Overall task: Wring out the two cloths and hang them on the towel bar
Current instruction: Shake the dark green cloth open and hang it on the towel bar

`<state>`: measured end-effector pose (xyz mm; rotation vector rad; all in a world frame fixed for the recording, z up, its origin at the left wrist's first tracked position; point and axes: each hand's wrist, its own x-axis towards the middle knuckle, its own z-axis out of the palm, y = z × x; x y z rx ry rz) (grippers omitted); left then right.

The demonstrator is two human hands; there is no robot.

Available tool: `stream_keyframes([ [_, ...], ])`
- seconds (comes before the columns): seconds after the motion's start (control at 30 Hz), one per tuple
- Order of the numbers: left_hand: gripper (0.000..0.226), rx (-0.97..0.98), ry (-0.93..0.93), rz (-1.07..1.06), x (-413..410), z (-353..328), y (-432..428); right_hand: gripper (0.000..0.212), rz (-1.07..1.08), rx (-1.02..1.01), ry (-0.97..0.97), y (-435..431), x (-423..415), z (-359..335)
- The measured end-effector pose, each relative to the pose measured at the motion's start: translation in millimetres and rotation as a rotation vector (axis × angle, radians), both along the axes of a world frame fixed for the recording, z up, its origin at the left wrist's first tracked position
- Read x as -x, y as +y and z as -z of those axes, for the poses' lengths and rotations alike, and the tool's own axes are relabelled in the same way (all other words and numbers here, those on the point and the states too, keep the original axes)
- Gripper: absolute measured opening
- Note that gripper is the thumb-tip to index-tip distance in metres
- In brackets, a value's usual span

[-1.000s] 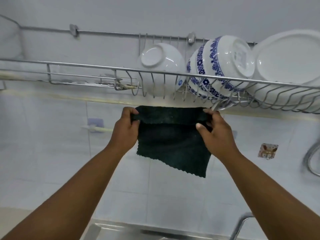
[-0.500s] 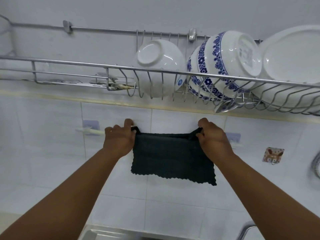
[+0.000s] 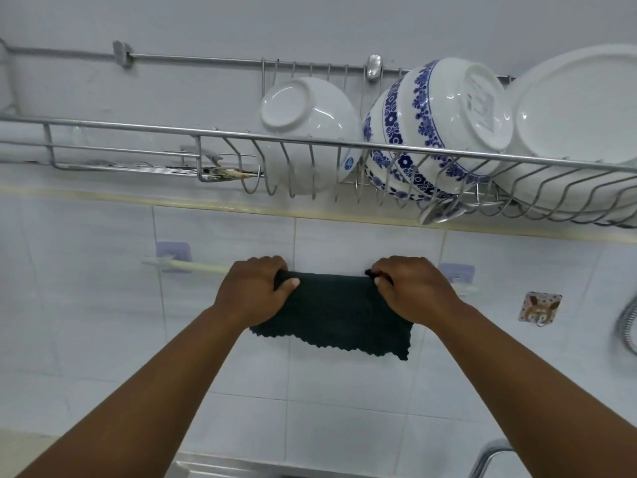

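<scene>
A dark green cloth (image 3: 339, 315) hangs spread flat against the white tiled wall, draped over the white towel bar (image 3: 196, 267). My left hand (image 3: 253, 291) grips the cloth's top left corner at the bar. My right hand (image 3: 412, 288) grips its top right corner. The bar runs between two lilac wall mounts (image 3: 172, 251) and is hidden behind the cloth and both hands in the middle. Its right end (image 3: 465, 288) shows past my right hand. Only one cloth is in view.
A wire dish rack (image 3: 103, 127) hangs on the wall above, holding a white bowl (image 3: 306, 132), a blue-patterned bowl (image 3: 437, 129) and a white plate (image 3: 579, 112). A patterned wall hook (image 3: 539, 307) sits right of the bar. A steel sink edge (image 3: 206, 469) and tap (image 3: 489, 457) lie below.
Both hands have brought the cloth down from just under the dish rack to the towel bar, and the cloth now lies folded over it.
</scene>
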<state>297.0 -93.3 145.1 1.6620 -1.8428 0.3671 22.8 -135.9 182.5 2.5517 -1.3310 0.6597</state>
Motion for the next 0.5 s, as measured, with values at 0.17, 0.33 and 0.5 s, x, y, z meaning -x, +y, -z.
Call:
stream_keyframes([
  [0.17,0.046,-0.007,-0.196,-0.171,3.0,4.7,-22.6,0.047,0.311,0.257,0.102,-12.9,-2.2,-7.5],
  [0.33,0.027,0.145,-0.222,-0.094,0.0,15.6,-19.6,0.022,0.096,-0.175,0.042,-16.2,20.1,-11.0],
  [0.5,0.023,0.163,-0.204,-0.069,-11.9,13.5,-13.3,0.013,0.084,0.276,-0.103,-17.4,38.3,5.8],
])
